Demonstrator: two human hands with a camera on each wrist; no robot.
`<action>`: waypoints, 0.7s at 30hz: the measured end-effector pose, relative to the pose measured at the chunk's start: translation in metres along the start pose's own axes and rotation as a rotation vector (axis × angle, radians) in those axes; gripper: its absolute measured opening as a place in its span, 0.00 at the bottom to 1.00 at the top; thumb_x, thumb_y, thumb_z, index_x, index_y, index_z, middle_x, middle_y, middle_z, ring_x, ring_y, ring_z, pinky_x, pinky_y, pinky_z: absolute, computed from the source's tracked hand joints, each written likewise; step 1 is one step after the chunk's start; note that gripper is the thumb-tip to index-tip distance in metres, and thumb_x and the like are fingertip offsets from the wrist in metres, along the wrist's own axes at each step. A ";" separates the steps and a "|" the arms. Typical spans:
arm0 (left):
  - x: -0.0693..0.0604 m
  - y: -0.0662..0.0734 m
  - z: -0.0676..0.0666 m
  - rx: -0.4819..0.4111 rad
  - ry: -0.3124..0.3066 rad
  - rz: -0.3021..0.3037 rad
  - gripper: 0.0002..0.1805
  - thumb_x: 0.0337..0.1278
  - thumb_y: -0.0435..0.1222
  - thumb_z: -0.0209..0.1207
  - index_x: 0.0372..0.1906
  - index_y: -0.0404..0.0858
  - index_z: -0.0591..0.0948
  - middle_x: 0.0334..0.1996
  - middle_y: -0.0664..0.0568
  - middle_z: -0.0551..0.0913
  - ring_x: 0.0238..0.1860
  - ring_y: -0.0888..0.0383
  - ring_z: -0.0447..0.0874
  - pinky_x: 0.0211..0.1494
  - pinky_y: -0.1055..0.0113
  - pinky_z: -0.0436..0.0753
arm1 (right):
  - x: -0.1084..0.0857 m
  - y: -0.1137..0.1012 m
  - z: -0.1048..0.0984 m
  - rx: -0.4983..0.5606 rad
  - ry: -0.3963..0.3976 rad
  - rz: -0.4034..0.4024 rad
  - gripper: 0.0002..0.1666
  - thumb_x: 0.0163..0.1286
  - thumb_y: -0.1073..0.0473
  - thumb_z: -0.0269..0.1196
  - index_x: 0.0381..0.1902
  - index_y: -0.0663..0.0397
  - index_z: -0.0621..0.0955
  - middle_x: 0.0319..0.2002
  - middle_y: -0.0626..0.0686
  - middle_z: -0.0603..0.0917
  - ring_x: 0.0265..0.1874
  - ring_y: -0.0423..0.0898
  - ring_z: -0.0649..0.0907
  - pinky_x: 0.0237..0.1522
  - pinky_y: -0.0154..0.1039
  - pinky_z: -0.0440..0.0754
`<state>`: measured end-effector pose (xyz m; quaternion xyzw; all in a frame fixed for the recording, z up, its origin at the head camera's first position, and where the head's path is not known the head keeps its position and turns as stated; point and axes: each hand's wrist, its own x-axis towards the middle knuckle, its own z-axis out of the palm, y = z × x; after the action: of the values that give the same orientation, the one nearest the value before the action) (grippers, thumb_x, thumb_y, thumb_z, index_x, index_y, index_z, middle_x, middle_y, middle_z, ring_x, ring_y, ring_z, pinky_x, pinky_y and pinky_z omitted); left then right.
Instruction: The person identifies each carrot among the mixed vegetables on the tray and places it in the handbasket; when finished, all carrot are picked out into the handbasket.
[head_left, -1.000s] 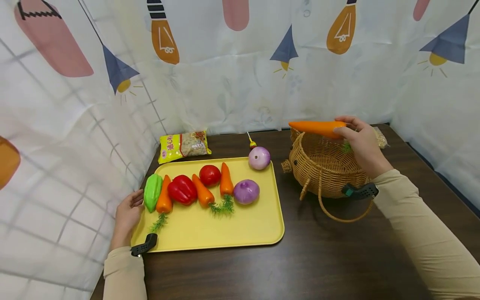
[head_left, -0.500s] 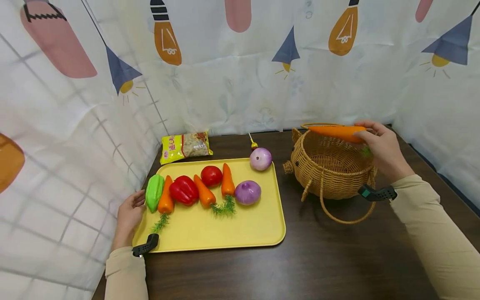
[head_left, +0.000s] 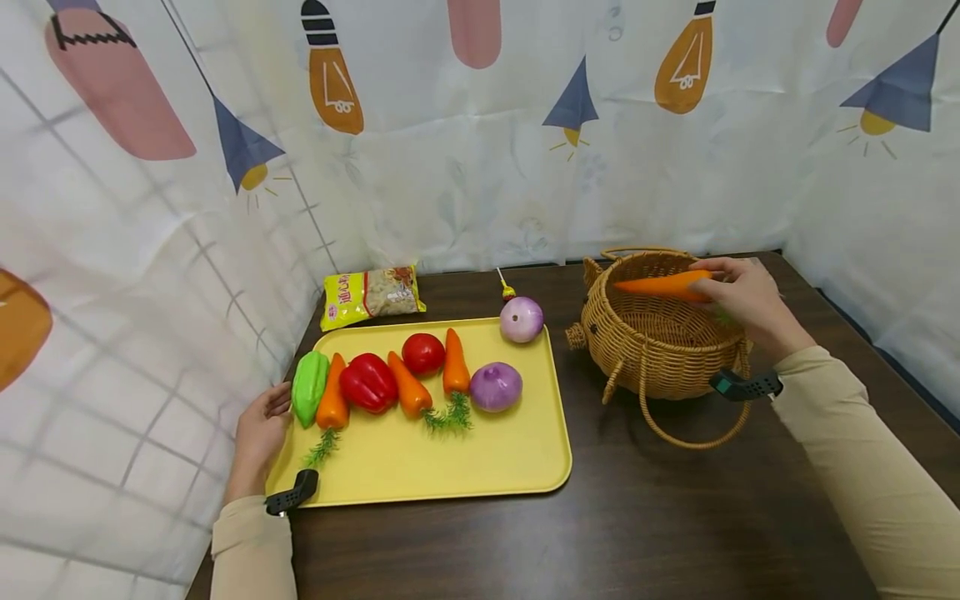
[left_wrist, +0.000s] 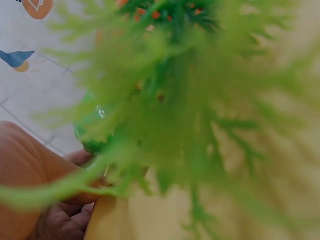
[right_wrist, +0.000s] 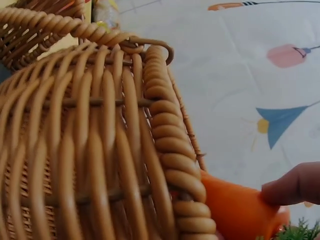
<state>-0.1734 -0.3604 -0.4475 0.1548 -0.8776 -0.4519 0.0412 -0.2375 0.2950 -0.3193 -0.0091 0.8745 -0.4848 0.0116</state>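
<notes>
My right hand (head_left: 752,302) pinches an orange carrot (head_left: 660,285) by its thick end, with its tip pointing left across the mouth of the wicker basket (head_left: 660,367). In the right wrist view the carrot's (right_wrist: 232,205) thick end shows beside the woven rim, with green leaves below my thumb (right_wrist: 295,185). At the yellow tray's (head_left: 450,467) left edge, my left hand (head_left: 260,427) grips the rim, near a green star fruit-like vegetable (head_left: 310,387). Blurred carrot leaves (left_wrist: 170,110) cover much of the left wrist view.
On the tray lie several carrots (head_left: 408,385), a red bell pepper (head_left: 369,383), a tomato (head_left: 423,354) and purple onions (head_left: 495,387). Behind stand a yellow snack bag (head_left: 372,294) and a lollipop-like stick (head_left: 507,287). The basket's handle (head_left: 693,444) hangs forward onto the table.
My right hand carried the carrot rightward over the basket, then lowered it and moved slightly left, bringing it into the basket's mouth. The left hand stayed at the tray's edge.
</notes>
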 end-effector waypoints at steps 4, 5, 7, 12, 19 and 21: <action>-0.001 0.001 0.000 -0.012 0.000 0.005 0.31 0.67 0.23 0.41 0.75 0.34 0.59 0.69 0.35 0.66 0.67 0.42 0.66 0.45 0.86 0.67 | 0.006 0.000 0.001 -0.059 -0.040 -0.002 0.33 0.74 0.54 0.55 0.71 0.66 0.65 0.65 0.70 0.64 0.37 0.30 0.78 0.38 0.27 0.82; -0.001 0.001 0.000 -0.014 0.003 0.007 0.31 0.66 0.23 0.41 0.75 0.34 0.59 0.69 0.35 0.66 0.67 0.42 0.66 0.45 0.86 0.68 | 0.007 0.000 0.001 -0.069 -0.052 -0.004 0.33 0.74 0.54 0.55 0.71 0.66 0.65 0.65 0.70 0.64 0.39 0.33 0.79 0.39 0.28 0.82; -0.001 0.001 0.000 -0.015 0.008 0.007 0.32 0.66 0.23 0.41 0.75 0.34 0.59 0.69 0.35 0.66 0.67 0.42 0.66 0.46 0.86 0.68 | 0.011 0.001 0.003 -0.095 -0.068 -0.006 0.33 0.74 0.55 0.55 0.70 0.67 0.65 0.65 0.71 0.63 0.43 0.44 0.81 0.39 0.29 0.83; -0.001 0.001 0.000 -0.017 0.004 -0.006 0.32 0.67 0.23 0.40 0.75 0.34 0.58 0.69 0.35 0.65 0.68 0.42 0.65 0.59 0.73 0.73 | 0.019 0.004 0.009 -0.160 -0.094 -0.012 0.32 0.74 0.56 0.55 0.68 0.71 0.65 0.60 0.73 0.65 0.49 0.64 0.78 0.37 0.33 0.83; -0.002 0.001 0.000 -0.010 -0.017 0.010 0.31 0.68 0.24 0.40 0.76 0.34 0.57 0.71 0.35 0.63 0.69 0.39 0.63 0.67 0.45 0.67 | 0.024 0.004 0.014 -0.291 -0.110 -0.015 0.33 0.73 0.52 0.57 0.67 0.71 0.67 0.55 0.73 0.70 0.37 0.55 0.82 0.33 0.39 0.81; -0.003 0.001 0.000 -0.004 -0.019 0.018 0.31 0.68 0.25 0.40 0.76 0.34 0.57 0.71 0.35 0.63 0.69 0.39 0.63 0.66 0.45 0.67 | 0.025 0.003 0.016 -0.327 -0.111 -0.008 0.34 0.72 0.52 0.58 0.66 0.70 0.68 0.53 0.73 0.72 0.35 0.54 0.82 0.31 0.41 0.79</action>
<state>-0.1710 -0.3590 -0.4459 0.1427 -0.8784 -0.4547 0.0371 -0.2616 0.2827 -0.3306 -0.0409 0.9396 -0.3350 0.0561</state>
